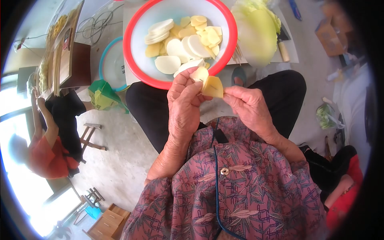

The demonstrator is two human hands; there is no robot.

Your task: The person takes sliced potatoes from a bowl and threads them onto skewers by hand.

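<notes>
My left hand (185, 94) is closed on thin pale yellow potato slices (213, 88), held just past the near rim of the basin. A short dark line shows on the front slice, like a thin stick passing through it. At that slice's right edge, my right hand (251, 105) pinches thumb and forefinger together; what sits between them is mostly hidden, and I cannot make it out. Beyond my hands stands a white basin with a red rim (129, 48). In it lie round white slices (176, 49) and smaller yellow slices (210, 37).
A large leafy cabbage (256, 34) lies right of the basin, near thin sticks (237, 54). Leftward are a blue-rimmed basin (102, 60), a green bag (103, 95) and a wooden stool (92, 137). A person in orange (50, 158) works at far left; another person's red clothing (346, 200) shows lower right.
</notes>
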